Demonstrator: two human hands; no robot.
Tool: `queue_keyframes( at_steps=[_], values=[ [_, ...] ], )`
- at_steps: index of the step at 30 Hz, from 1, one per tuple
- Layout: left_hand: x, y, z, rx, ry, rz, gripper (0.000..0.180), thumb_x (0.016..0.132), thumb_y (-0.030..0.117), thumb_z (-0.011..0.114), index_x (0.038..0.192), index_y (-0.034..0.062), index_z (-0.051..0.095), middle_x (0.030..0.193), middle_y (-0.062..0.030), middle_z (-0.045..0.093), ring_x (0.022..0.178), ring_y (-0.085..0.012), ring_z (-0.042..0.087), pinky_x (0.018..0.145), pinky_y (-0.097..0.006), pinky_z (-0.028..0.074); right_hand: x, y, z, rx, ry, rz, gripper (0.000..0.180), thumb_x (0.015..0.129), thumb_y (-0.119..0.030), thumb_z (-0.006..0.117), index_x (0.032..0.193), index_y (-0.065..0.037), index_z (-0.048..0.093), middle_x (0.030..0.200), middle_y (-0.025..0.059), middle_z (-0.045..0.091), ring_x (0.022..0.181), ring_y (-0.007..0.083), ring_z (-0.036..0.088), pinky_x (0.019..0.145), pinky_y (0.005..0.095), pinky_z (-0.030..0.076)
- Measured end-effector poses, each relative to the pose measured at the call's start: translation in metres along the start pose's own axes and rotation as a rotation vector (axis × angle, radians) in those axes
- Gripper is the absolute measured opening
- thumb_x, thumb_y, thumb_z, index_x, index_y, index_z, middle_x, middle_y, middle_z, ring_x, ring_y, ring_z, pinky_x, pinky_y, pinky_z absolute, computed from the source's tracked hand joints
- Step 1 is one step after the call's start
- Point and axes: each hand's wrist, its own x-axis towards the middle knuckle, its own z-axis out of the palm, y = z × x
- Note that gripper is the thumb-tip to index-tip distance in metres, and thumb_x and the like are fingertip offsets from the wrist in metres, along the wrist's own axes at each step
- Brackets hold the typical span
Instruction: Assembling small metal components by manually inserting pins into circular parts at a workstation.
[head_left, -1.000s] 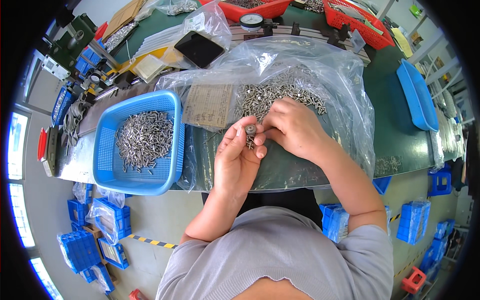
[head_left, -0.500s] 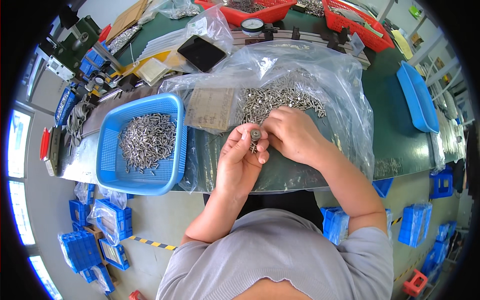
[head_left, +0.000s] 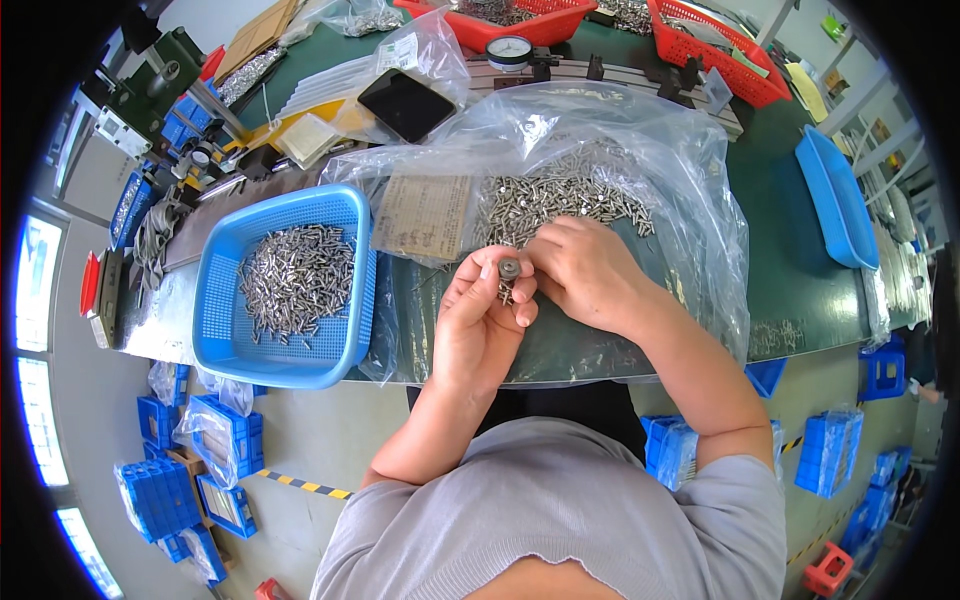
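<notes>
My left hand (head_left: 468,325) is closed, pinching a small round metal piece with a hole in its middle (head_left: 509,269) between thumb and forefinger. Several small metal pins (head_left: 506,297) sit in the curled fingers below it. Right beside it, my right hand (head_left: 592,272) has its fingers bent in toward the round piece; its fingertips are partly hidden, so what they grip cannot be made out. Just beyond both hands, a heap of small metal pins (head_left: 570,195) lies on a clear plastic bag (head_left: 695,190). More pins (head_left: 297,280) fill part of a blue basket (head_left: 208,340) at left.
A brown cardboard piece (head_left: 424,212) lies between basket and heap. Farther back are a black phone (head_left: 407,105), a dial gauge (head_left: 508,51) and red baskets (head_left: 710,52). A blue tray (head_left: 835,205) stands at the right edge of the green table (head_left: 800,310).
The view has shifted very slightly. Both hands keep nearly the same pose, and the round metal piece stays in my left hand.
</notes>
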Motion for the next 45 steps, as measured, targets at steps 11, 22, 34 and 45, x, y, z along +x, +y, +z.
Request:
queue_keyframes(
  at_steps=[11, 22, 34, 45],
  values=[
    [0.0, 0.001, 0.0, -0.119, 0.008, 0.135, 0.022, 0.094, 0.018, 0.051, 0.109, 0.002, 0.052, 0.098, -0.0116, 0.054, 0.078, -0.0148, 0.048, 0.062, -0.026, 0.042, 0.0, 0.002, -0.004, 0.074, 0.019, 0.011, 0.011, 0.071, -0.006, 0.067, 0.079, -0.005, 0.059, 0.074, 0.0064, 0.058, 0.072, 0.022, 0.058, 0.064, 0.0344, 0.046],
    [-0.002, -0.002, 0.009, 0.067, 0.045, -0.021, 0.016, 0.094, 0.016, 0.052, 0.104, 0.0038, 0.055, 0.088, -0.0058, 0.059, 0.075, -0.0127, 0.053, 0.059, -0.025, 0.043, 0.001, 0.0, -0.021, 1.098, -0.009, 0.311, 0.006, 0.083, 0.0, 0.062, 0.089, -0.001, 0.063, 0.09, 0.0022, 0.056, 0.08, 0.0087, 0.055, 0.069, 0.0214, 0.046],
    [-0.003, -0.002, 0.007, 0.073, 0.05, -0.023, 0.015, 0.094, 0.014, 0.052, 0.103, 0.0032, 0.056, 0.088, -0.0058, 0.059, 0.074, -0.0125, 0.053, 0.057, -0.025, 0.043, 0.002, -0.004, -0.024, 1.028, -0.043, 0.309, 0.007, 0.081, 0.001, 0.064, 0.087, -0.001, 0.063, 0.091, 0.002, 0.055, 0.082, 0.0093, 0.055, 0.073, 0.0233, 0.046],
    [-0.003, -0.002, 0.008, 0.118, 0.097, -0.034, 0.015, 0.093, 0.014, 0.054, 0.101, 0.0014, 0.057, 0.084, -0.0054, 0.057, 0.071, -0.0128, 0.05, 0.055, -0.024, 0.041, 0.001, -0.008, -0.028, 0.859, -0.041, 0.263, 0.008, 0.078, 0.001, 0.066, 0.083, -0.003, 0.06, 0.082, 0.0, 0.056, 0.076, 0.0092, 0.054, 0.067, 0.0238, 0.044]
  ],
)
